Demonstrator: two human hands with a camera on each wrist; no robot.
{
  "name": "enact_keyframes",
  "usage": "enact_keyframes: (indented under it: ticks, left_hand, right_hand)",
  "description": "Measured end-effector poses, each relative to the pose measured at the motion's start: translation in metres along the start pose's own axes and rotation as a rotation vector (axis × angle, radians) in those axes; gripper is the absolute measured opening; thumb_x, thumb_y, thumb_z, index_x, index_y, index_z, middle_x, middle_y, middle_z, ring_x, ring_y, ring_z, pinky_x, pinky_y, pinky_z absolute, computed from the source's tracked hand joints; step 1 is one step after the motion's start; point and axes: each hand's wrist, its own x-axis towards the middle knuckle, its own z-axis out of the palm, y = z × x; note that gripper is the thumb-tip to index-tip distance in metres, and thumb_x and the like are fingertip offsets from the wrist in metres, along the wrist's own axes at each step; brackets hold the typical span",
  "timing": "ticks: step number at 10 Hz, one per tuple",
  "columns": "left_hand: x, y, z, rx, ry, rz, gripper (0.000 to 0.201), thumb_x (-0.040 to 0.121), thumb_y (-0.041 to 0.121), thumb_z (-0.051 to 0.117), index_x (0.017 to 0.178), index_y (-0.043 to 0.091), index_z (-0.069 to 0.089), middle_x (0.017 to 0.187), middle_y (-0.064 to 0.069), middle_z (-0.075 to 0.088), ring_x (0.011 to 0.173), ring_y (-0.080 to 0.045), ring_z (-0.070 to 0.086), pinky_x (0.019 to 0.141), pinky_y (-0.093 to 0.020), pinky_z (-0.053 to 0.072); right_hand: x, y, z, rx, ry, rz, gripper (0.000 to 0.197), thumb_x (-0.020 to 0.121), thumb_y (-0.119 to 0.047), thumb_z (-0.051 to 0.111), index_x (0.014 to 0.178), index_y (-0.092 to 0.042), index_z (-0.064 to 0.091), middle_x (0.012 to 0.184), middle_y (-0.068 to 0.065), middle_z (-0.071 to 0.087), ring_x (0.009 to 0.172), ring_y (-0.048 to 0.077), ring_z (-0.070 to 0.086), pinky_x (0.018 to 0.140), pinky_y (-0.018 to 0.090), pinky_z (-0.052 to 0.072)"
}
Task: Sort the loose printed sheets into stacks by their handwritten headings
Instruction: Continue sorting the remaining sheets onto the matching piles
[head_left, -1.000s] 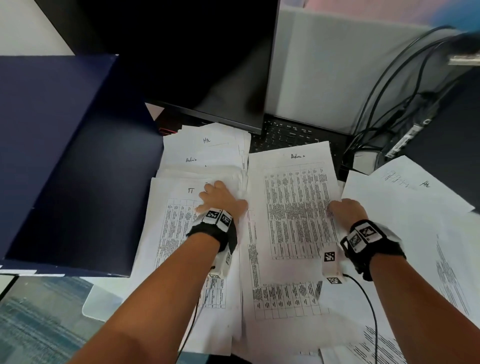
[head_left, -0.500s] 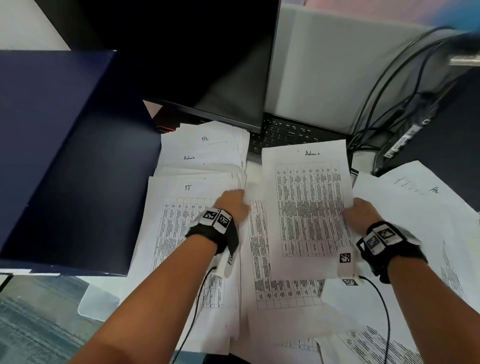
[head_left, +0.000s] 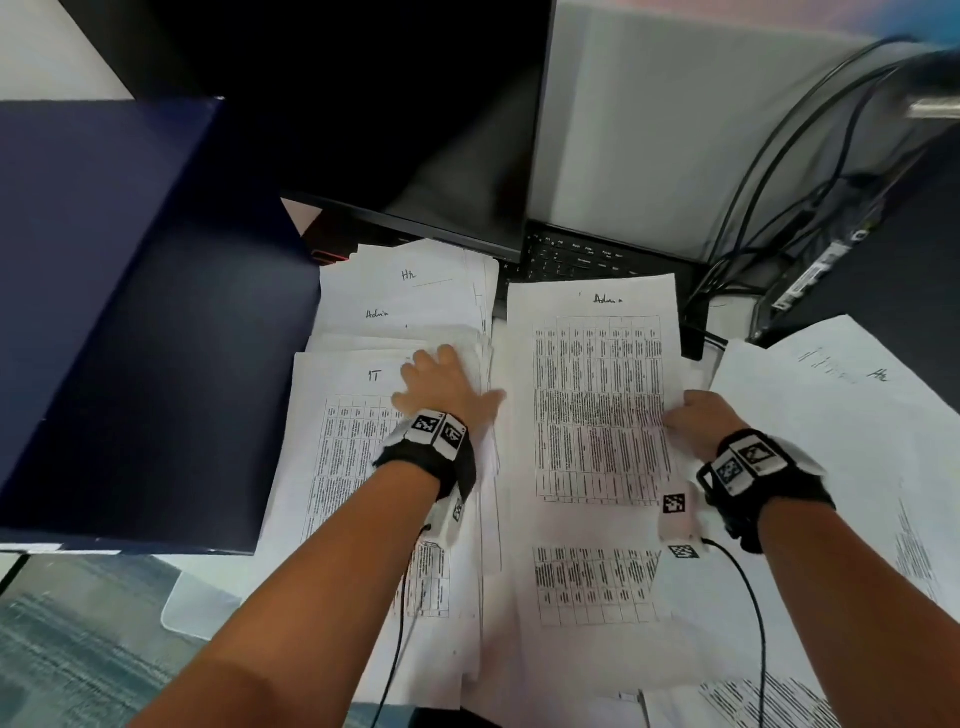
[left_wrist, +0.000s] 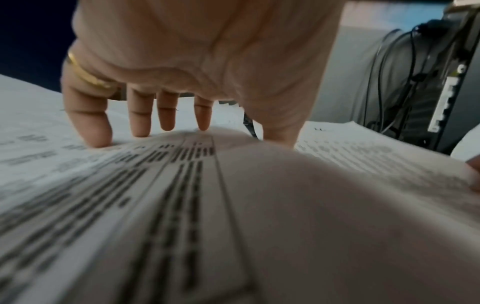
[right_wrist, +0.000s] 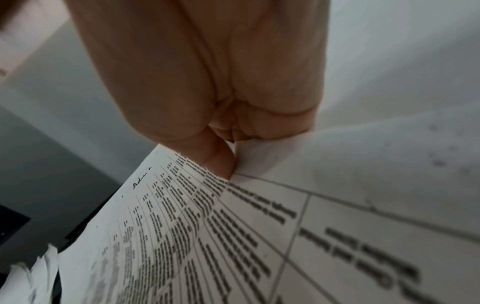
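Head view: left hand (head_left: 447, 387) lies flat, fingers spread, on the IT sheet (head_left: 358, 467); right hand (head_left: 693, 418) pinches the Admin sheet (head_left: 597, 395) at its right edge, centre of desk. Left wrist view: fingers (left_wrist: 140, 115) straight, tips on paper. Right wrist view: thumb (right_wrist: 218, 162) clamps the sheet's edge.

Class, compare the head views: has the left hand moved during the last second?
Yes. The left hand slid right off the IT sheet, whose heading it then uncovered, and has now returned up and left, fingers spread flat beside that heading.
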Motion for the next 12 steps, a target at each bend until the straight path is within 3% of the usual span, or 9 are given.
enact_keyframes:
  ticks: [2, 4, 5, 6, 8, 9, 10, 11, 12]
  left_hand:
    - [0.001, 0.002, -0.003, -0.034, -0.051, -0.042, 0.069, 0.078, 0.036, 0.063, 0.131, 0.012, 0.026, 0.124, -0.011, 0.041, 0.112, -0.028, 0.043, 0.086, -0.044, 0.046]
    - [-0.001, -0.027, -0.017, -0.496, 0.023, 0.098, 0.08, 0.091, 0.0, 0.045, 0.15, 0.03, 0.0, 0.13, -0.021, 0.041, 0.095, -0.035, 0.061, 0.085, -0.042, 0.051]
    - [-0.007, -0.053, -0.017, -0.616, 0.041, 0.153, 0.063, 0.097, 0.003, 0.039, 0.149, 0.029, 0.016, 0.12, -0.019, 0.049, 0.097, -0.03, 0.058, 0.08, -0.03, 0.041]
    - [-0.008, -0.076, -0.011, -0.676, 0.066, 0.062, 0.033, 0.098, 0.009, 0.039, 0.128, 0.013, 0.053, 0.109, -0.022, 0.061, 0.1, -0.036, 0.06, 0.08, -0.031, 0.046]
    - [-0.018, -0.093, -0.018, -0.856, 0.02, -0.041, 0.04, 0.085, 0.013, 0.062, 0.124, 0.021, 0.054, 0.108, -0.002, 0.058, 0.09, -0.021, 0.059, 0.074, -0.023, 0.046]
    - [-0.021, -0.101, -0.028, -0.858, -0.006, -0.04, 0.046, 0.082, 0.012, 0.064, 0.125, 0.023, 0.054, 0.114, 0.001, 0.056, 0.089, -0.02, 0.06, 0.07, -0.022, 0.047]
    - [-0.026, -0.116, -0.04, -0.896, 0.043, -0.063, 0.045, 0.078, 0.012, 0.066, 0.12, 0.025, 0.058, 0.112, -0.003, 0.061, 0.093, -0.022, 0.061, 0.077, -0.026, 0.049]
    - [-0.034, -0.131, -0.058, -0.936, 0.084, -0.068, 0.043, 0.076, 0.012, 0.069, 0.115, 0.027, 0.061, 0.107, -0.005, 0.063, 0.092, -0.022, 0.063, 0.077, -0.03, 0.052]
    - [-0.044, -0.144, -0.076, -0.983, 0.105, -0.079, 0.041, 0.075, 0.009, 0.069, 0.111, 0.027, 0.061, 0.096, -0.008, 0.067, 0.071, -0.02, 0.061, 0.068, -0.03, 0.05]
  right_hand:
    - [-0.002, -0.005, 0.002, -0.041, 0.013, 0.024, 0.039, 0.089, -0.009, 0.051, 0.126, 0.003, 0.052, 0.125, 0.024, 0.056, 0.075, 0.018, 0.043, 0.083, 0.031, 0.043]
    - [-0.015, -0.01, 0.001, 0.091, 0.037, 0.076, 0.033, 0.091, -0.008, 0.047, 0.122, 0.003, 0.055, 0.122, 0.022, 0.059, 0.064, 0.011, 0.043, 0.059, 0.018, 0.036]
    - [-0.037, -0.015, -0.005, -0.203, 0.041, -0.142, 0.034, 0.097, -0.007, 0.036, 0.124, -0.008, 0.057, 0.125, 0.003, 0.061, 0.113, 0.022, 0.052, 0.091, 0.024, 0.043]
    - [-0.047, -0.019, -0.005, -0.283, 0.091, -0.167, 0.036, 0.099, -0.01, 0.032, 0.128, -0.012, 0.055, 0.121, -0.003, 0.059, 0.123, 0.021, 0.045, 0.098, 0.024, 0.039]
    - [-0.054, -0.015, -0.011, -0.044, 0.011, -0.115, 0.036, 0.101, -0.016, 0.034, 0.132, -0.009, 0.05, 0.114, 0.007, 0.054, 0.118, 0.026, 0.051, 0.093, 0.025, 0.04]
    - [-0.04, -0.023, -0.006, 0.017, -0.06, -0.118, 0.024, 0.096, -0.016, 0.048, 0.113, -0.002, 0.056, 0.079, -0.003, 0.051, 0.096, 0.031, 0.059, 0.073, 0.029, 0.041]
    - [-0.035, -0.042, 0.004, -0.07, -0.068, -0.168, 0.03, 0.094, -0.014, 0.049, 0.118, 0.003, 0.056, 0.08, 0.0, 0.053, 0.085, 0.026, 0.057, 0.074, 0.031, 0.044]
    - [-0.05, -0.073, 0.022, -0.07, -0.065, -0.196, 0.034, 0.097, -0.011, 0.039, 0.125, -0.001, 0.055, 0.12, 0.014, 0.055, 0.119, 0.03, 0.05, 0.093, 0.028, 0.039]
    - [-0.054, -0.1, 0.046, 0.078, -0.04, -0.209, 0.031, 0.093, -0.006, 0.043, 0.121, -0.002, 0.054, 0.115, 0.013, 0.055, 0.105, 0.026, 0.054, 0.083, 0.027, 0.039]
